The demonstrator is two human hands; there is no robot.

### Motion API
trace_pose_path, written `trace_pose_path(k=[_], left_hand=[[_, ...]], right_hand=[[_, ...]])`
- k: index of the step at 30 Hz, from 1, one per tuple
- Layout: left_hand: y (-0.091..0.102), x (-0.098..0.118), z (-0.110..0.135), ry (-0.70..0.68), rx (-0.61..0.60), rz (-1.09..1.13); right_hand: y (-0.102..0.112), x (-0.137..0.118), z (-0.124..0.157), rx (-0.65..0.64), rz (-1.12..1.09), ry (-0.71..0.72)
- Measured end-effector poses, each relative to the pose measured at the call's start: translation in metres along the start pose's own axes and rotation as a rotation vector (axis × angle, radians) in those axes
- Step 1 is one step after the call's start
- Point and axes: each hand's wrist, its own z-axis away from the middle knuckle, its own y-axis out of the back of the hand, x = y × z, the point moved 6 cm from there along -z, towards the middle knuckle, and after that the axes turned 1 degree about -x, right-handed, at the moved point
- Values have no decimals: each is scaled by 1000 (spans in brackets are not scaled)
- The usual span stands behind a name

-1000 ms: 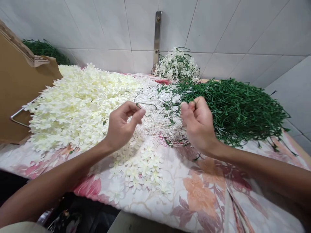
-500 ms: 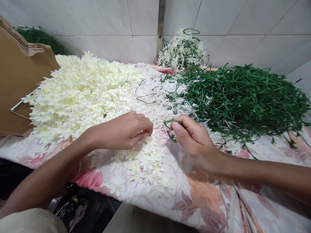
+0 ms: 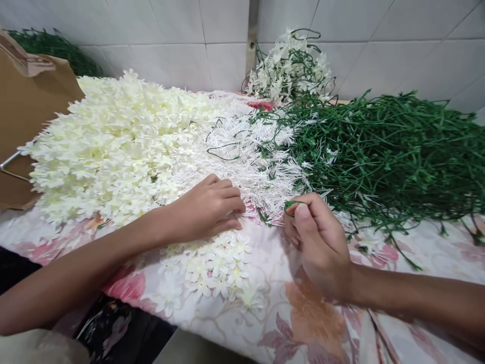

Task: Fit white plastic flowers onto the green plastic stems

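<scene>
My left hand rests knuckles up on the cloth, fingers curled together at the edge of the white stamen pieces; what its fingertips hold is hidden. My right hand is closed, thumb and forefinger pinching a thin green plastic stem just off the stamen heap. A big pile of cream fabric flower petals lies to the left. Loose petals are scattered below my left hand. A heap of green stems lies to the right.
A floral cloth covers the table. A brown cardboard sheet leans at the left, with greenery behind it. Finished flower sprigs sit against the tiled wall by a metal bracket.
Both hands came down from mid-air to the table. The left hand let go of a bent green stem and settled by the stamens; the right now pinches a stem low by the cloth.
</scene>
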Motion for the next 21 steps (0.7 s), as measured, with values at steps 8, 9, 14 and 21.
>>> trace_pose_path(k=[8, 9, 14, 21], left_hand=[[17, -4, 5, -5, 157, 210], [19, -4, 5, 8, 166, 229], [24, -7, 9, 100, 142, 244], [35, -13, 8, 95, 127, 250]], right_hand=[[-1, -7, -3, -73, 141, 35], [-2, -7, -4, -82, 147, 36], [-4, -8, -5, -113, 147, 19], [-4, -7, -4, -122, 149, 12]])
